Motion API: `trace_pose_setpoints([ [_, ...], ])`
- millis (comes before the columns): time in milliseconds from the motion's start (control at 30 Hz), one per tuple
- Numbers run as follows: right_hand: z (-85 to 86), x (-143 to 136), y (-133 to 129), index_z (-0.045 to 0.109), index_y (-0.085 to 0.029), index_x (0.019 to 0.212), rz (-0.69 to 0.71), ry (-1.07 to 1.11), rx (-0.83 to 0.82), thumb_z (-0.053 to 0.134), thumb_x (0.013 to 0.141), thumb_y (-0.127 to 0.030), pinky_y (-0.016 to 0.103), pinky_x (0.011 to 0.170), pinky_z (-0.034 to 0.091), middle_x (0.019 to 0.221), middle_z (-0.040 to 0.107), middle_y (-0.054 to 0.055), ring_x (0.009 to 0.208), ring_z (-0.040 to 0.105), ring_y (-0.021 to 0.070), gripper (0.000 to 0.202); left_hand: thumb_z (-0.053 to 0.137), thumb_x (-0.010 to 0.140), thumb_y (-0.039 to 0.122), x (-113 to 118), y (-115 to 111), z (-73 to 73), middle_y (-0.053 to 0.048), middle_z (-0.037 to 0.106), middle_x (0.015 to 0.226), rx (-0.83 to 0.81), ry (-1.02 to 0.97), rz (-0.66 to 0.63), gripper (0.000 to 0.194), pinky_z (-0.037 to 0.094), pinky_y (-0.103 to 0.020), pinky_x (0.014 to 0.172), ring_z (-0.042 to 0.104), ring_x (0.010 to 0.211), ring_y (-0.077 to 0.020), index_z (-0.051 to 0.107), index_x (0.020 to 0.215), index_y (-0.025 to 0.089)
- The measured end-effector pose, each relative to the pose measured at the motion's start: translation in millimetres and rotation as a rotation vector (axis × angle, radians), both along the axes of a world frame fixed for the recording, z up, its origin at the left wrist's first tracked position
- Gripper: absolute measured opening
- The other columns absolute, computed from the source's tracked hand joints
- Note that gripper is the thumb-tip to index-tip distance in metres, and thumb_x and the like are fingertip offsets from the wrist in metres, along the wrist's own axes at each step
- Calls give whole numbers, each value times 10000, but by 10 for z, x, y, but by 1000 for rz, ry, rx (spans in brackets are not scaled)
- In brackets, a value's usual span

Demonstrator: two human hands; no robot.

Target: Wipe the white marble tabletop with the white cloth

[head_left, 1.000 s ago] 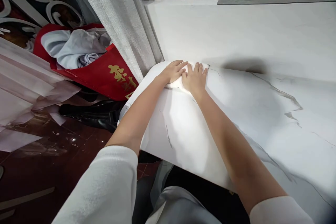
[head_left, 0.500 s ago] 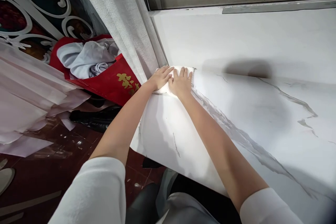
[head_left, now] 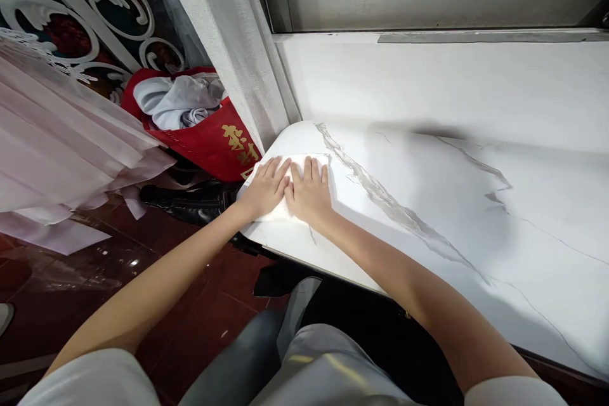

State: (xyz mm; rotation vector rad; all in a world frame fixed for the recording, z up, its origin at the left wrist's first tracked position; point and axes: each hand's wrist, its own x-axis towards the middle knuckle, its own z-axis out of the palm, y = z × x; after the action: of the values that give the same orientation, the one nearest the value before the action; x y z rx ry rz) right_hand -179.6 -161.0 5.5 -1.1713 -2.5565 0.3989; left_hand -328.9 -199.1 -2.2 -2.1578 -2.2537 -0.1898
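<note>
While slightly spread fingers are likely evening pressure, left hand (head_left: 264, 191) and right hand (head_left: 311, 195) are pressing a white cloth (head_left: 280, 211) onto a grey-veined white tabletop (head_left: 431, 185).

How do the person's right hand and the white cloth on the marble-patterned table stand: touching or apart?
Touching: the head view shows the right hand lying palm down on the white cloth, fingers spread.
</note>
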Motion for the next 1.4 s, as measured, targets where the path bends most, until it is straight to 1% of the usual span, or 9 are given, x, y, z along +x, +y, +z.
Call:
trace_pose_setpoints([
  [100, 22, 221, -289, 346, -104, 1555, 56, -17, -3, 309, 1026, -315, 547, 1217, 85, 1636, 225, 219, 1527, 137, 353, 571, 218, 1034, 381, 227, -373, -23, -140, 340, 1605, 50, -22, 29, 547, 266, -532, 1193, 277, 1498, -296, 309, 1536, 185],
  [233, 34, 480, -524, 308, -98, 1571, 126, -41, -44, 293, 1031, -329, 555, 1222, 70, 1646, 178, 223, 1531, 91, 360, 587, 200, 1037, 372, 514, -711, -47, -191, 354, 1584, 91, -19, 56, 559, 273, -551, 1187, 281, 1494, -327, 336, 1523, 131],
  [400, 105, 571, -504, 293, -94, 1574, 184, -68, -130, 330, 1016, -332, 562, 1222, 58, 1656, 153, 214, 1535, 59, 353, 608, 228, 1030, 347, 650, -755, -17, -224, 364, 1567, 58, -20, 69, 562, 270, -554, 1187, 281, 1490, -351, 356, 1509, 82],
  [533, 150, 438, -194, 334, -78, 1552, 110, -97, -142, 378, 984, -285, 571, 1210, 75, 1637, 218, 229, 1525, 112, 373, 606, 231, 1023, 327, 598, -384, 35, -219, 343, 1580, -28, -29, 80, 571, 229, -524, 1208, 260, 1497, -348, 339, 1518, 64],
  [733, -1, 342, 739, 419, -118, 1508, -76, -35, 22, 364, 982, -235, 535, 1199, 133, 1608, 321, 198, 1506, 227, 324, 542, 245, 1016, 310, 549, 774, 33, -189, 374, 1576, 21, -44, -9, 542, 240, -527, 1199, 308, 1475, -316, 367, 1506, 112],
  [867, -70, 520, 1375, 483, -151, 1465, -176, -6, 91, 342, 972, -216, 527, 1176, 194, 1576, 393, 170, 1476, 300, 309, 517, 296, 999, 282, 738, 1515, 13, -162, 438, 1540, 70, -104, -27, 516, 247, -494, 1201, 359, 1446, -289, 422, 1478, 136],
  [967, -66, 723, 1697, 498, -166, 1458, -210, -18, 98, 336, 967, -225, 487, 1184, 201, 1566, 414, 151, 1464, 324, 290, 520, 319, 995, 286, 958, 1859, 4, -144, 457, 1529, 99, -158, -21, 505, 250, -472, 1205, 372, 1439, -272, 456, 1462, 153],
  [1167, -52, 931, 1888, 431, -166, 1507, -264, -39, 41, 295, 973, -240, 465, 1203, 192, 1609, 356, 101, 1494, 269, 236, 555, 355, 992, 298, 1170, 2073, -5, -122, 479, 1517, 125, -210, -13, 488, 254, -443, 1210, 383, 1436, -246, 491, 1444, 176],
  [1400, -66, 996, 1713, 399, -156, 1528, -286, -68, 72, 288, 991, -264, 500, 1193, 212, 1619, 332, 120, 1497, 273, 253, 558, 336, 1014, 325, 1218, 1897, 24, -93, 402, 1581, 79, -213, -7, 503, 203, -417, 1237, 309, 1485, -238, 448, 1484, 186],
])
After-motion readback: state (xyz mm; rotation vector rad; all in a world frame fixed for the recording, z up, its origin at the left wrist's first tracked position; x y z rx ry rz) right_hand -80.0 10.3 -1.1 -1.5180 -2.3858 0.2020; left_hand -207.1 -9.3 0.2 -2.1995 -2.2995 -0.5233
